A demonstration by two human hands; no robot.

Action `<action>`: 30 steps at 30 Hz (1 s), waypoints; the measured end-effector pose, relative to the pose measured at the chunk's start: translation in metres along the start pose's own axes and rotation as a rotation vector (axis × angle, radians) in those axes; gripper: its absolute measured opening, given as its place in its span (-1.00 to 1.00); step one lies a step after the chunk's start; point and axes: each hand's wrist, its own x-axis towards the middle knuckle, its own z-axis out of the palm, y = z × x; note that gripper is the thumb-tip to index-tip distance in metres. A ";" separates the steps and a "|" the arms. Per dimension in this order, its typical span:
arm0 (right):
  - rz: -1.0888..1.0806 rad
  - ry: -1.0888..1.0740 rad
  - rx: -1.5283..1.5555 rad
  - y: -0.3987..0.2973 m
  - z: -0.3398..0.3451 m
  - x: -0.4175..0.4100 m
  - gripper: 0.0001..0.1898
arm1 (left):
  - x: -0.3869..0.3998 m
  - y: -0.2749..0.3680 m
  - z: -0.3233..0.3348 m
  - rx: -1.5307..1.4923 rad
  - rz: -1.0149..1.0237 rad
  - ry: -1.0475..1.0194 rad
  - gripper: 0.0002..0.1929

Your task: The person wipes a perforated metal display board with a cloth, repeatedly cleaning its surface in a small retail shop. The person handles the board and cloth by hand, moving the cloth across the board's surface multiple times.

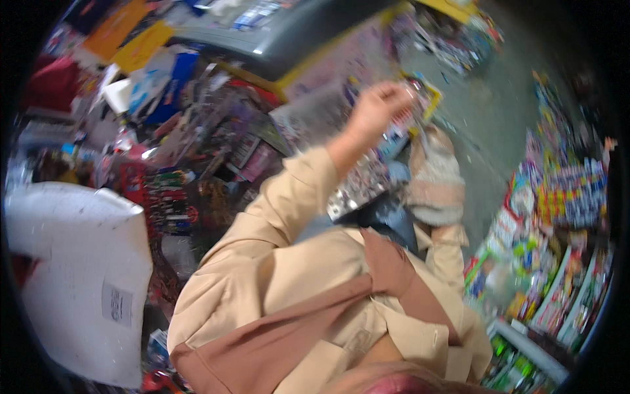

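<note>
My left hand [381, 106] reaches forward with its fingers curled, blurred by motion. It is beside a clear plastic package [429, 98] with a yellow edge; whether the fingers grip it cannot be made out. Under that forearm lies a flat pack [362, 182] of small shiny pieces, near my blue jeans [391, 219]. My right wrist [445, 233] shows at a beige cuff, and the hand beyond it is hidden by a soft beige and whitish item [435, 182], perhaps a fluffy bag or slipper. Its exact kind is unclear.
Crowded packaged goods [236, 152] fill the left side, with a large white board [83, 280] in front. A dark grey bin or case [280, 39] stands ahead. Shelves of colourful packets [546, 212] run along the right, beside a grey-green floor [482, 113].
</note>
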 end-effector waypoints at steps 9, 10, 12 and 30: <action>-0.201 0.013 -0.242 -0.008 -0.010 -0.004 -0.78 | -0.011 -0.005 0.015 0.020 -0.069 -0.086 -0.64; -0.211 0.016 -0.251 -0.009 -0.010 -0.004 -0.78 | -0.013 -0.003 0.016 0.128 -0.028 -0.099 -0.62; -0.231 0.006 -0.271 -0.008 -0.009 -0.005 -0.78 | -0.014 0.000 0.014 0.280 -0.062 -0.115 -0.61; -0.275 -0.120 -0.297 -0.018 -0.019 -0.028 -0.78 | -0.033 0.019 0.013 1.106 0.286 -0.339 -0.70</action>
